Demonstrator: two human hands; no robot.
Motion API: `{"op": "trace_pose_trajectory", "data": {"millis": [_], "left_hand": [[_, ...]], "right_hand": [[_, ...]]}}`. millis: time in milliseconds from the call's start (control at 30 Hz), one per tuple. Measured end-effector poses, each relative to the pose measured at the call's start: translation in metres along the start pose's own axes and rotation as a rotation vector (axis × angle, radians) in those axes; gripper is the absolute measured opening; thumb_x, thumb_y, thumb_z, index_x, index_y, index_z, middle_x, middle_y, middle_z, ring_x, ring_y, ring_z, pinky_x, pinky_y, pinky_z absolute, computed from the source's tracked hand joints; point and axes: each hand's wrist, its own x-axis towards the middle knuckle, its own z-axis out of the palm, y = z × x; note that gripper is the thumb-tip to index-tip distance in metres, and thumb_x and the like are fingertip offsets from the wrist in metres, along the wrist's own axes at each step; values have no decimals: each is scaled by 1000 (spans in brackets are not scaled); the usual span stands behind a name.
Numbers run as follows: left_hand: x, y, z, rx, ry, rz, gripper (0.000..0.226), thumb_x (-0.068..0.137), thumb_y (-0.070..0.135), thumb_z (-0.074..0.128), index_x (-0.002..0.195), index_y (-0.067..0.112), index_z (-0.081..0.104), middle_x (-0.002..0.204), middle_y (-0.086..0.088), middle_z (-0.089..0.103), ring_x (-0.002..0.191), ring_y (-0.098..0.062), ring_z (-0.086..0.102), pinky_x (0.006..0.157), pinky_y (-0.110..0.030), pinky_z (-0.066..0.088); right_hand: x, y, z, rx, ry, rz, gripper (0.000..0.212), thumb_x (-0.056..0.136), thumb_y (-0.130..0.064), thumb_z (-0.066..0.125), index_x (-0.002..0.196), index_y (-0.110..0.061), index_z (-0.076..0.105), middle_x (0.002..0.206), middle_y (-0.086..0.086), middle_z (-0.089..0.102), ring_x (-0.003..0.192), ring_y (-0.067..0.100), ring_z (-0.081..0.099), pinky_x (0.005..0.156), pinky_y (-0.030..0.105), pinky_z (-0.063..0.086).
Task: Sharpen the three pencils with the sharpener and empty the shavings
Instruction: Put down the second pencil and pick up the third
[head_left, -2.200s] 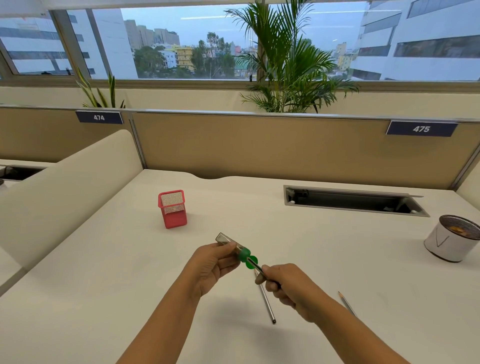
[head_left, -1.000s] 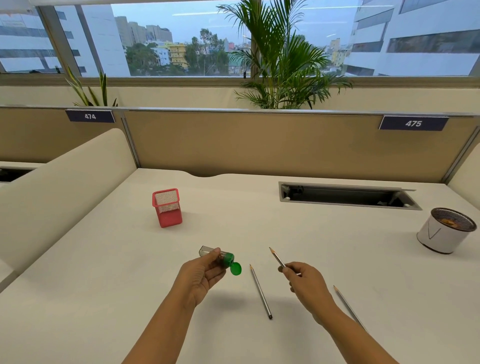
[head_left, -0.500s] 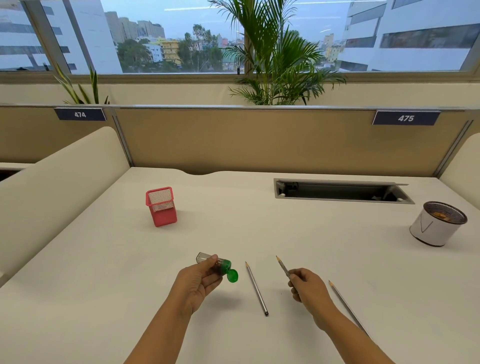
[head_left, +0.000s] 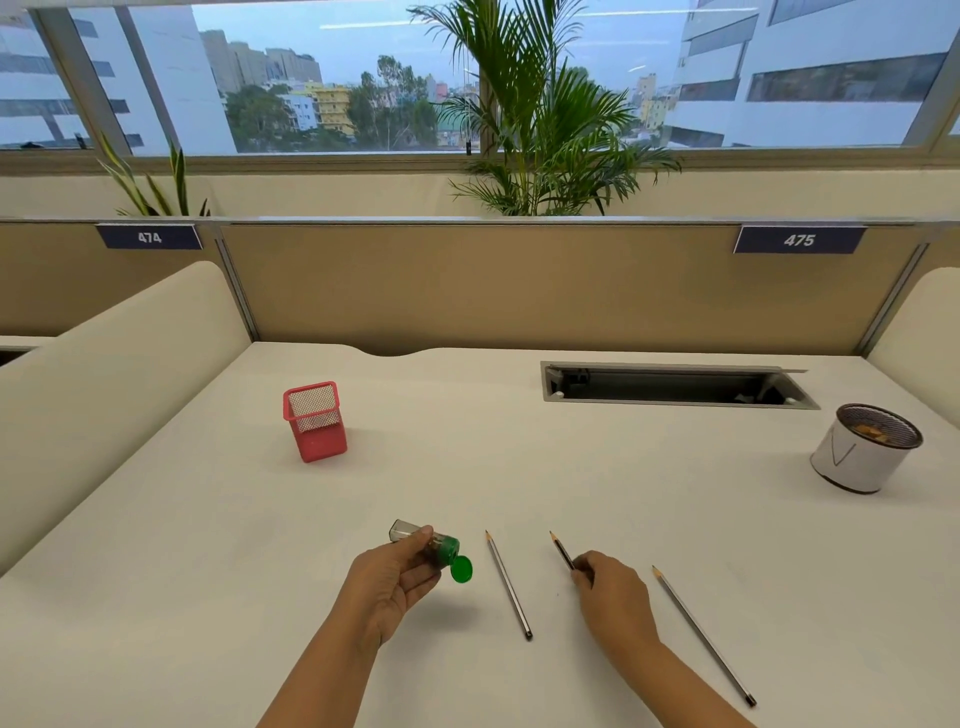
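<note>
- Three pencils are in view: one (head_left: 508, 584) lies on the desk (head_left: 597, 478) between your hands, one (head_left: 562, 551) is pinched in your right hand (head_left: 613, 597) with its point aimed away from you, and one (head_left: 701, 634) lies to the right of that hand.
- Your left hand (head_left: 387, 577) grips the sharpener (head_left: 426, 543) just above the desk, its green lid (head_left: 461, 569) hanging open.
- Lay the held pencil flat beside the others, parallel and apart, so it cannot roll.
- Keep the sharpener's open end level, or shavings may spill before you reach the bin (head_left: 865, 447), well off to the right.
- Compared with two seconds ago, the pencil is out of the sharpener and your right hand has dropped lower towards the desk.
- A red mesh cup (head_left: 315, 422) stands far left.
</note>
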Motion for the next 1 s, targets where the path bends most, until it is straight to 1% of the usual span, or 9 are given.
{"op": "trace_pose_trajectory", "data": {"millis": [67, 200, 300, 367, 500, 667, 767, 900, 1000], "left_hand": [[1, 0, 0, 4, -1, 1, 6, 83, 4, 62, 86, -2, 62, 63, -14, 71, 78, -30, 65, 87, -43, 48], [1, -1, 0, 7, -1, 5, 5, 83, 3, 62, 85, -2, 62, 62, -14, 71, 78, -30, 65, 88, -43, 48], [2, -2, -1, 15, -8, 8, 6, 83, 4, 62, 86, -1, 62, 64, -14, 72, 70, -26, 68, 79, -40, 53], [3, -3, -2, 19, -17, 8, 8, 83, 4, 63, 88, -1, 62, 66, -14, 72, 66, -24, 69, 72, -37, 53], [4, -4, -2, 16, -18, 10, 8, 84, 4, 62, 89, -1, 62, 67, -14, 72, 73, -27, 68, 71, -36, 53], [2, -3, -1, 11, -20, 1, 6, 84, 3, 61, 88, -2, 61, 63, -14, 72, 80, -31, 65, 72, -36, 52], [2, -3, 0, 12, -18, -4, 7, 84, 4, 61, 87, -2, 62, 64, -14, 72, 79, -30, 66, 71, -36, 52], [2, -4, 3, 13, -19, -15, 6, 84, 4, 62, 86, -2, 62, 63, -13, 72, 76, -29, 66, 72, -36, 52], [1, -5, 3, 9, -14, -19, 5, 84, 4, 61, 85, -2, 62, 62, -13, 71, 79, -30, 65, 82, -40, 51]], "right_hand": [[2, -2, 1, -82, -10, -38, 24, 95, -16, 42, 107, -13, 63, 102, 1, 68, 93, 18, 61, 78, 25, 46], [6, -2, 5, -183, -18, -95, 25, 96, -16, 37, 107, -13, 59, 104, 2, 63, 96, 18, 56, 75, 24, 40], [7, 0, 8, -235, -28, -105, 26, 97, -16, 35, 109, -12, 58, 98, 0, 53, 86, 16, 48, 72, 22, 36], [8, 1, 10, -251, -26, -100, 26, 96, -16, 35, 108, -12, 58, 101, 1, 52, 80, 16, 43, 70, 22, 35], [9, 2, 11, -253, -24, -96, 27, 96, -16, 35, 106, -12, 60, 106, 3, 55, 85, 18, 49, 70, 22, 36], [9, 3, 10, -245, -11, -97, 28, 96, -18, 36, 103, -11, 63, 90, -2, 47, 80, 16, 43, 69, 22, 36], [10, 4, 10, -228, -3, -88, 27, 96, -21, 39, 102, -10, 63, 89, -2, 44, 80, 17, 44, 70, 23, 37], [10, 8, 3, -183, 55, -75, 28, 96, -25, 41, 106, -12, 64, 94, 0, 53, 96, 20, 55, 73, 23, 37], [13, 16, -16, -213, 170, -19, 27, 93, -25, 47, 113, -15, 63, 110, 3, 61, 110, 21, 52, 82, 29, 43]]}}
